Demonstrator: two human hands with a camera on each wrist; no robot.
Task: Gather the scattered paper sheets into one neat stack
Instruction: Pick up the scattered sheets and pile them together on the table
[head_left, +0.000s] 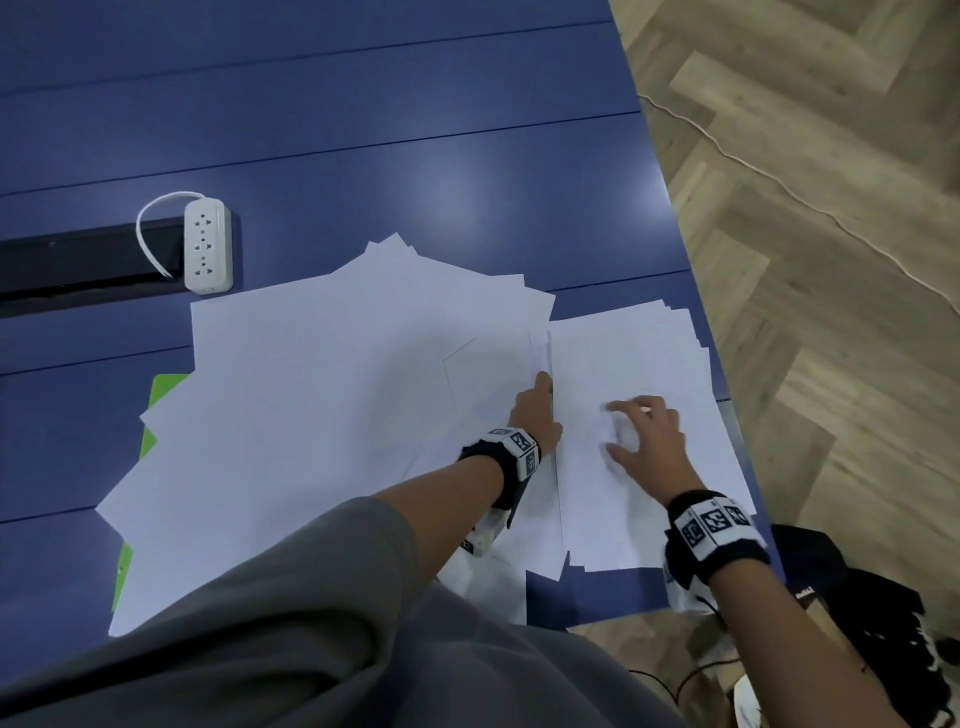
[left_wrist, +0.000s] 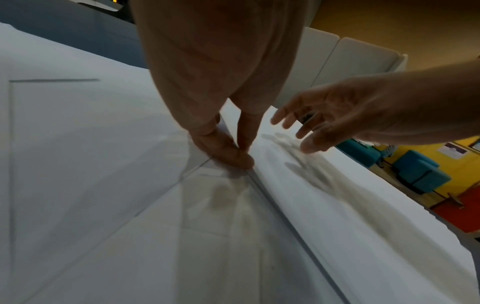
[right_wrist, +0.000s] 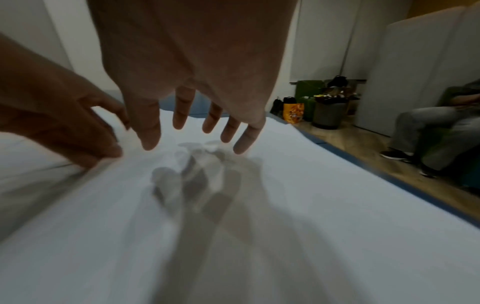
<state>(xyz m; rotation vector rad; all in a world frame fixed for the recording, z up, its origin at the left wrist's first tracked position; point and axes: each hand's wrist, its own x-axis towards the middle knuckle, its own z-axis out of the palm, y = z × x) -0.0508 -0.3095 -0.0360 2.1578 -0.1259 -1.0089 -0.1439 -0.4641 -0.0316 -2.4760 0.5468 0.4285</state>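
the left hand (head_left: 535, 415) pinches the stack's (head_left: 639, 374) left edge, which runs away from the person; the right hand (head_left: 647, 441) hovers spread over it, loose sheets (head_left: 311, 395) lying leftward.

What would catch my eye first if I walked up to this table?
White paper sheets fanned across the near half of the blue table, with a tidier stack at its right edge. The left hand pinches the stack's left edge while the right hand hovers spread over it. A white power strip lies behind the sheets.
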